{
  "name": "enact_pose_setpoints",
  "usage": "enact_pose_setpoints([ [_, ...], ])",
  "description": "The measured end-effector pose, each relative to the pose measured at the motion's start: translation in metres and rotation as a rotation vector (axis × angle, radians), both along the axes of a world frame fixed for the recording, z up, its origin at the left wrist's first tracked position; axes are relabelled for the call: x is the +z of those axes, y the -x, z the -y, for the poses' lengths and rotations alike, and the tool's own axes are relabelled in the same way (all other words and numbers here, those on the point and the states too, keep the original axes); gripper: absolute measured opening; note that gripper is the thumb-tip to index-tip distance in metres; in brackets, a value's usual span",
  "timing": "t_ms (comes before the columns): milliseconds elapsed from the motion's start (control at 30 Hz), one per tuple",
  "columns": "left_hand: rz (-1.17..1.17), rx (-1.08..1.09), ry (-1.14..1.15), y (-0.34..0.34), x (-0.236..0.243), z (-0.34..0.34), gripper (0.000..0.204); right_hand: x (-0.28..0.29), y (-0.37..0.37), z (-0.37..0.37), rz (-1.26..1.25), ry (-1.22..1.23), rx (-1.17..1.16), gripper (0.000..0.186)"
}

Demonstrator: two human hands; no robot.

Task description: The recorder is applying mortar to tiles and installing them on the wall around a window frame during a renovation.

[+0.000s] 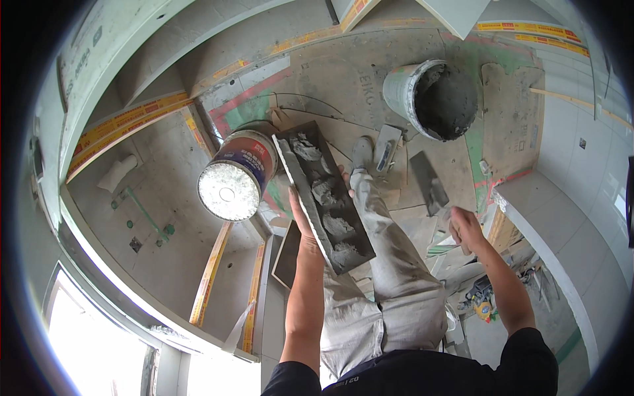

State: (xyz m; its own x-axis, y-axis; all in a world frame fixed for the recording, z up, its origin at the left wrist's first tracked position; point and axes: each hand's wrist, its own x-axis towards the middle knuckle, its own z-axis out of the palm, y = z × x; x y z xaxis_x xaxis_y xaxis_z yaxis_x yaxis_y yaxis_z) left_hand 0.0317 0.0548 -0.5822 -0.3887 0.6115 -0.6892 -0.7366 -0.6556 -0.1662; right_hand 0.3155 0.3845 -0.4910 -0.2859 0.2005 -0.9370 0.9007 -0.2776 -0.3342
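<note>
Dark shirt [429,373] cloth spans the lower edge, nearest the camera, with both forearms reaching out from its sleeves. Ahead of it stretch pale, creased trousers [413,303]. A long dark tile [345,206] is held aslant in front of them, running from upper left to lower right. The left hand [301,214] is clamped on it, thumb side at the left edge and fingertips showing past the opposite edge. Upper right, a bucket [399,92] holds grey mortar; a drum [228,190] with a round whitish top stands just left of the tile. The right hand [467,228] has its fingers wrapped around a trowel [429,185], its blade apart from the tile. Another trowel [389,141] lies beside a grey shoe [362,154]. Four mortar lumps [339,228] line the tile's face.
</note>
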Motion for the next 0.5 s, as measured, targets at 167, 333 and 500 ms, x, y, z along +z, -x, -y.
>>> enact_pose_setpoints([
  [167,-0.092,-0.041,0.014,-0.012,0.003,0.007,0.109,-0.054,0.024,-0.045,0.088,-0.203,-0.221,0.049],
  [333,-0.087,-0.007,0.063,-0.021,0.018,0.021,0.11,-0.084,0.045,-0.096,0.165,-0.277,-0.141,0.044],
  [500,0.031,0.023,0.007,-0.029,0.03,0.039,0.111,-0.093,0.048,-0.12,0.031,-0.292,-0.161,0.045],
])
